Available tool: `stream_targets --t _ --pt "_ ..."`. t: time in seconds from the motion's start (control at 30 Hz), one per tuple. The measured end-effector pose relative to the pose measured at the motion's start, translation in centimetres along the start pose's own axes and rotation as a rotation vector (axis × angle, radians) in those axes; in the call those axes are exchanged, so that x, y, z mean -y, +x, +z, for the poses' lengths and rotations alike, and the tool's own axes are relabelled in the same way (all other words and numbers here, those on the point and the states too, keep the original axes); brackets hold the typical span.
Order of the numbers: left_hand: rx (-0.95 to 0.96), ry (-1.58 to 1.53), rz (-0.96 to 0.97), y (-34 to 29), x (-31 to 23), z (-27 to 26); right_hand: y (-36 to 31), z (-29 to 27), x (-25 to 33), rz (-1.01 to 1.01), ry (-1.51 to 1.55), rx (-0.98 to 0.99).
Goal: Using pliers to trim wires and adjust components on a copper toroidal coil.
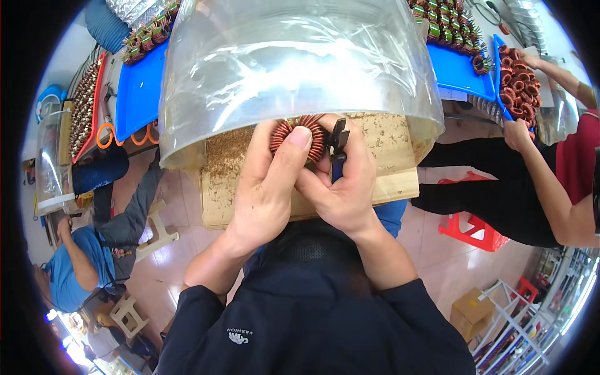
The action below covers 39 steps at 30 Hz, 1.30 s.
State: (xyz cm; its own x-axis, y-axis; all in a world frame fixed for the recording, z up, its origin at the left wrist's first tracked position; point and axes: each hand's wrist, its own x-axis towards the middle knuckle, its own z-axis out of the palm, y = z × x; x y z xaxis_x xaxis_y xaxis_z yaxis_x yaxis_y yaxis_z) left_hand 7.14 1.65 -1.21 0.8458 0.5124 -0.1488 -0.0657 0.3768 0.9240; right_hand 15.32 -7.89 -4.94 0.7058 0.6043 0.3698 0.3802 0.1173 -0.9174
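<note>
A ring-shaped coil wound with copper wire point(317, 149) is gripped in my left hand point(262, 194), with the thumb laid across its front. Close beside it, my right hand point(351, 197) is closed around a pair of cutting pliers point(338, 139). The pliers' dark jaws point up and away from me, and a bit of blue handle shows between the fingers. My right thumb and fingertips are at the coil's lower edge; whether they press on it I cannot tell. Both hands are just under the near rim of a see-through curved plastic cover point(300, 81).
Beneath my hands lies a cardboard sheet point(397, 184) strewn with copper-coloured scraps. Blue trays stand left point(140, 94) and right point(462, 80) of the cover, with wound coils point(447, 28) behind. At far right a co-worker's hands point(517, 133) touch a tray of copper coils point(520, 87). Another person point(78, 265) sits left.
</note>
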Motion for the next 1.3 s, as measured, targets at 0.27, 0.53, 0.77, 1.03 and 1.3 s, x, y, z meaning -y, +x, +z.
stream_targets --t 0.27,0.53,0.77,1.03,1.3 --pt "-0.028 -0.003 -0.014 -0.1 -0.3 0.2 0.0 0.1 0.2 0.038 -0.018 -0.008" --pt "-0.073 0.048 0.010 0.1 -0.4 0.7 0.4 0.1 1.3 0.249 0.129 -0.005" --pt "-0.084 0.066 0.020 0.6 -1.5 0.9 1.1 0.5 1.4 0.244 0.113 -0.019" --pt "-0.086 0.117 -0.019 1.4 -1.4 0.4 1.2 0.9 0.5 0.258 0.111 -0.055" --pt "-0.074 0.183 0.020 1.4 -0.8 0.1 0.9 1.2 0.3 0.284 0.161 -0.074"
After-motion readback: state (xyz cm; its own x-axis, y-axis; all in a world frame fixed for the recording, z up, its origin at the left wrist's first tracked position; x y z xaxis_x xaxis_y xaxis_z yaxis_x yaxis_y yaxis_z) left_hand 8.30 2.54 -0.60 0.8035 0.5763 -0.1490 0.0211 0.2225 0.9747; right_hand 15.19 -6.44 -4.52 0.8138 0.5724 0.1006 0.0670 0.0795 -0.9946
